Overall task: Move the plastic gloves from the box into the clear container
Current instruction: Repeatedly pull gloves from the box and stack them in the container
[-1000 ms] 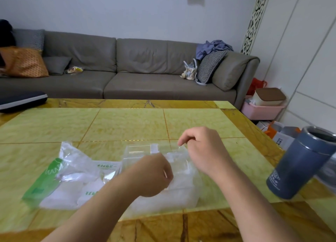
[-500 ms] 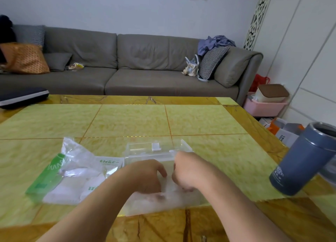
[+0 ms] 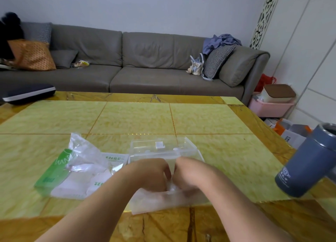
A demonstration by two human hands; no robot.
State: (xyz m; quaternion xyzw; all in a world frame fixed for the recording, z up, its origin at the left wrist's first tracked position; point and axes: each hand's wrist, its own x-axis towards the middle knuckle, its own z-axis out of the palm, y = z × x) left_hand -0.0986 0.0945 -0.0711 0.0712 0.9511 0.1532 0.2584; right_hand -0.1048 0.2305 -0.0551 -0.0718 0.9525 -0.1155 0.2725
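Observation:
The clear container [image 3: 191, 145] stands on the table near its front edge, its lid [image 3: 145, 144] tipped open at the back. A wad of thin translucent plastic gloves [image 3: 151, 201] fills its front part. My left hand [image 3: 151, 173] and my right hand [image 3: 190, 171] sit side by side inside it, fingers curled down into the gloves and gripping them. The fingertips are hidden in the plastic. Left of the container lies the gloves' green and white packet [image 3: 60, 170], torn open and crumpled.
A blue-grey tumbler [image 3: 307, 161] stands at the table's right edge. The yellow tiled table [image 3: 136, 119] stretches bare beyond the container. A dark flat case [image 3: 27, 94] lies at the far left corner. Behind is a grey sofa [image 3: 145, 69].
My right hand came down from above the container, and both hands sank into it, closing together on the gloves.

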